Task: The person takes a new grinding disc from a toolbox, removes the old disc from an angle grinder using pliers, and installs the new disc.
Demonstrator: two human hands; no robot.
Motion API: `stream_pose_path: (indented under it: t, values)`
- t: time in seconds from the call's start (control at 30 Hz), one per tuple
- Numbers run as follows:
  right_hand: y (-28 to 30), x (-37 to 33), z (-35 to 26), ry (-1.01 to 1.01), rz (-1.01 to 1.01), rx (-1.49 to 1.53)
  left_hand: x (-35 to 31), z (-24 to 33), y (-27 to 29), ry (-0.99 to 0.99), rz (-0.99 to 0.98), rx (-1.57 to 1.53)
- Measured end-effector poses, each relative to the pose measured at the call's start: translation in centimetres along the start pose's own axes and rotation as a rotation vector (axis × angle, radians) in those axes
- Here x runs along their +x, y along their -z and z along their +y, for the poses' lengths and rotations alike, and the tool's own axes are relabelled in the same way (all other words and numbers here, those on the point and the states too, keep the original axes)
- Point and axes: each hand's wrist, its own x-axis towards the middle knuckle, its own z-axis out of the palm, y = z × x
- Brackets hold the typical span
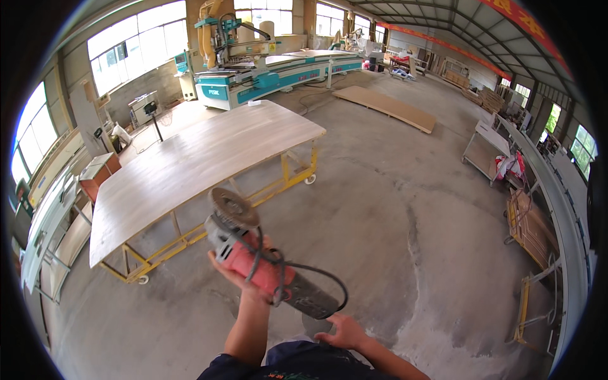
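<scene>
An angle grinder (242, 258) with a red and black body is held up in front of me, tilted, its round disc (234, 207) pointing up and to the left. My left hand (235, 273) is wrapped around the red part near the grinder's head. A black power cord (316, 268) is wound about the body and loops out to the right. Close by the dark rear end of the grinder is my right hand (347, 332), its fingers apart; whether it touches the casing is hard to see.
Beyond the grinder stands a large pale board (209, 149) on a yellow wheeled frame (190, 239). A blue and white machine (253, 88) occupies the back. A brown sheet (386, 109) lies low farther off. Carts (486, 147) and a long rail (557, 183) line the right side.
</scene>
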Motion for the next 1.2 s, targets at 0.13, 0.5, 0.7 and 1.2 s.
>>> stream_pose_path:
  t: [0.13,0.5,0.7,1.2]
  values:
    - [5.3,7.2,4.0,0.055,0.128,-0.025,10.8,-8.3,-3.0,0.188,-0.066,-0.057]
    - [22.5,30.6,20.4,0.324,0.234,0.028,35.4,-24.4,-5.3,-0.095,0.018,0.097]
    - [32.5,45.1,28.4,0.350,0.102,0.262,46.9,-26.2,-2.7,-0.319,-0.320,0.212]
    - [64.7,78.1,39.9,0.595,0.464,-0.478,84.4,-37.1,6.0,-0.440,-0.073,0.119]
